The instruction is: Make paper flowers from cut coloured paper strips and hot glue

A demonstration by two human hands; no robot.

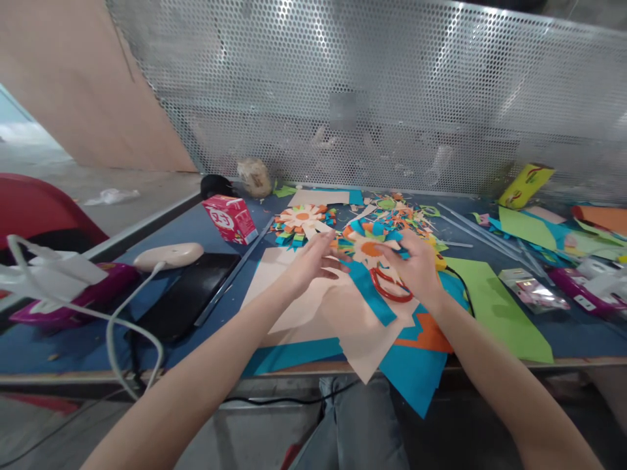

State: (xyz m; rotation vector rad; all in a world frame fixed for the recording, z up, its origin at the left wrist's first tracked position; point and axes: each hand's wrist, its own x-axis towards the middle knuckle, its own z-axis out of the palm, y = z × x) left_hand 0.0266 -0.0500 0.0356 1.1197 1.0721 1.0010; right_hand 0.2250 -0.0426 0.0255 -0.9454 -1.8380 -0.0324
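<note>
My left hand [316,260] hovers over the peach paper sheets [313,307], its fingers stretched toward a paper flower [366,248] with peach petals and an orange centre. My right hand [414,264] is curled on the right side of that flower, pinching its edge. Just beneath this hand lie red-handled scissors [389,287] on a blue paper strip [369,294]. A second finished paper flower [302,222] lies further back to the left.
A red carton [230,219] and a black tablet [189,297] with a white device [169,256] and cable sit at left. Green paper [494,307], scraps, a yellow box [525,185] and packets lie at right. Perforated metal screen [392,91] behind.
</note>
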